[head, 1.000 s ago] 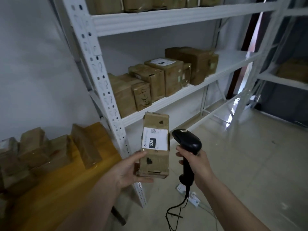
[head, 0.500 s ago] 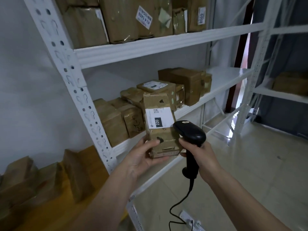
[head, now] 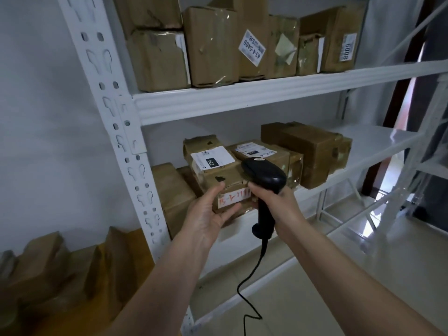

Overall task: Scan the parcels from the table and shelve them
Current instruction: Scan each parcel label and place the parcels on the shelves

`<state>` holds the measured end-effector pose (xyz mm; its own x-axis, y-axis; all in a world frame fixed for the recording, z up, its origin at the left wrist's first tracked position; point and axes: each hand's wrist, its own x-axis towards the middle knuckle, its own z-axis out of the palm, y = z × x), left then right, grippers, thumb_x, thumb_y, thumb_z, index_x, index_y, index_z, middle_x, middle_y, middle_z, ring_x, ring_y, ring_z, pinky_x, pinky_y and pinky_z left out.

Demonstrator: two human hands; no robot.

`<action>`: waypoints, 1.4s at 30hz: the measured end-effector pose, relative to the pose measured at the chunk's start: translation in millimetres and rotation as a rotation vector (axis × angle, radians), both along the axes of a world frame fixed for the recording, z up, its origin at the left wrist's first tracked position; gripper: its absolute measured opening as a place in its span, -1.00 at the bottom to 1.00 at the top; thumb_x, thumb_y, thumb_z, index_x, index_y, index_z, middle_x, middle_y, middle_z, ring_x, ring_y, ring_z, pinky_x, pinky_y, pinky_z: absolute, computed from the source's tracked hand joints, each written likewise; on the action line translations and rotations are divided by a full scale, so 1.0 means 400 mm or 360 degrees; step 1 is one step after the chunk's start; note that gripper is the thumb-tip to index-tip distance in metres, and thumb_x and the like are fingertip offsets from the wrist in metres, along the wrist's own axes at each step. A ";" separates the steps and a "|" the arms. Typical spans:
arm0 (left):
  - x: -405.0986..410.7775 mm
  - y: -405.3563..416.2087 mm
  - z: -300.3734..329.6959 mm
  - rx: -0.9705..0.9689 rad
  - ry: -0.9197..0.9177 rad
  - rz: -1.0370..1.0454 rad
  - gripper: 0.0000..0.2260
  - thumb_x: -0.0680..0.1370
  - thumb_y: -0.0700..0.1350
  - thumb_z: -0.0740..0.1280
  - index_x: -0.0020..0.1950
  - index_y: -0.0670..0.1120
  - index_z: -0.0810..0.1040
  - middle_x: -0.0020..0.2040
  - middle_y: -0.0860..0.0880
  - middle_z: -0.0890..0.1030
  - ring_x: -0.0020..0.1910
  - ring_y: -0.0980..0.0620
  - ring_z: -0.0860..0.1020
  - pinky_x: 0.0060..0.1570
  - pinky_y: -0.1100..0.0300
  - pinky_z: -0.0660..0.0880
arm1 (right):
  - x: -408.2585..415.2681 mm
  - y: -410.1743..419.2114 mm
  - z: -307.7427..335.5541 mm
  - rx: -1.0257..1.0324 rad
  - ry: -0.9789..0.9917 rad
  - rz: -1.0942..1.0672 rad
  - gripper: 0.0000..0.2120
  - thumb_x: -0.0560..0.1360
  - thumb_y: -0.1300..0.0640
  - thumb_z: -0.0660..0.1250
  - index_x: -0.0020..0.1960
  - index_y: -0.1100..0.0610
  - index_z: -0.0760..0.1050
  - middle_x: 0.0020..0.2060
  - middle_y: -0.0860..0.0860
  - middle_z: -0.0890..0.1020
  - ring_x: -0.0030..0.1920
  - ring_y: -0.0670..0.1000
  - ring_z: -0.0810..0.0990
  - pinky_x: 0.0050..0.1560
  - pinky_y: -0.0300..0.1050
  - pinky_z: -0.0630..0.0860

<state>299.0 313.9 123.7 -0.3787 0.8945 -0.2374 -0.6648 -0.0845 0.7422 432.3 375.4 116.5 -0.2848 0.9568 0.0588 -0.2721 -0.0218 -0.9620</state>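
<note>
My left hand (head: 210,212) holds the near end of a brown cardboard parcel (head: 213,166) with a white label reading 220 and red writing on its front face. The parcel lies over the other boxes on the middle shelf (head: 363,151) of the white rack. My right hand (head: 278,202) grips the handle of a black corded barcode scanner (head: 263,177), whose head sits just right of the parcel and touches its side. At the lower left, several brown parcels (head: 43,263) stand on the yellow table (head: 101,297).
The upper shelf (head: 242,98) carries a row of taped cardboard boxes (head: 213,47). More boxes (head: 303,151) fill the left half of the middle shelf; its right half is bare. A white upright post (head: 116,132) stands left of my hands. The scanner's cable (head: 252,282) hangs toward the floor.
Both hands have risen and moved forward to the rack. The parcel has gone from upright in front of the shelf to lying tipped back on the middle shelf's boxes.
</note>
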 end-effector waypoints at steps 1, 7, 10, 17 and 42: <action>-0.007 0.011 0.006 0.0006 -0.0021 0.0038 -0.71 0.46 -0.22 0.46 0.17 -0.14 0.57 0.01 -0.20 0.69 0.04 -0.15 0.66 -0.08 -0.03 0.63 | -0.016 0.015 0.004 -0.0005 -0.0009 -0.0001 -0.80 0.42 0.20 0.48 -0.01 0.00 0.58 -0.05 0.07 0.70 0.03 0.07 0.66 0.16 0.07 0.57; -0.037 0.047 0.014 0.0012 0.0059 0.0250 -0.67 0.45 -0.08 0.49 0.18 -0.12 0.57 -0.02 -0.17 0.70 -0.02 -0.09 0.68 -0.03 0.02 0.64 | -0.083 0.080 0.009 -0.0020 -0.0049 0.0061 -0.80 0.41 0.16 0.49 0.02 0.03 0.59 -0.09 0.04 0.71 0.02 0.05 0.66 0.14 0.05 0.56; -0.041 0.053 0.003 -0.0075 0.0352 0.0434 -0.50 0.49 0.04 0.44 0.39 -0.01 0.43 0.08 -0.10 0.67 -0.01 -0.04 0.68 -0.05 0.05 0.65 | -0.100 0.085 -0.003 -0.0009 -0.0089 0.0155 -0.83 0.44 0.16 0.47 0.01 0.03 0.59 -0.10 0.02 0.71 0.01 0.02 0.66 -0.02 -0.09 0.55; -0.045 0.069 0.004 -0.0126 0.0427 0.0287 -0.37 0.55 0.09 0.34 0.56 0.07 0.16 0.07 -0.13 0.64 0.00 -0.08 0.65 0.09 -0.07 0.60 | -0.109 0.102 -0.014 -0.0025 -0.0161 0.0128 -0.77 0.44 0.14 0.47 0.07 0.03 0.57 -0.03 0.02 0.68 0.05 -0.01 0.62 0.07 -0.06 0.52; -0.050 0.007 -0.035 -0.0685 0.1656 0.0819 -0.74 0.59 -0.08 0.31 0.28 -0.01 0.50 0.00 -0.10 0.65 -0.13 -0.02 0.61 -0.13 0.05 0.58 | -0.082 0.066 0.016 0.0137 -0.0126 0.0370 -0.82 0.43 0.17 0.47 -0.07 -0.03 0.53 -0.11 -0.03 0.64 -0.04 -0.07 0.59 -0.04 -0.17 0.51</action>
<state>278.9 316.8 109.7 -0.8475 0.5095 0.1489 0.2958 0.2203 0.9295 399.3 401.8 122.8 -0.5036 0.8575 0.1057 -0.1931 0.0076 -0.9812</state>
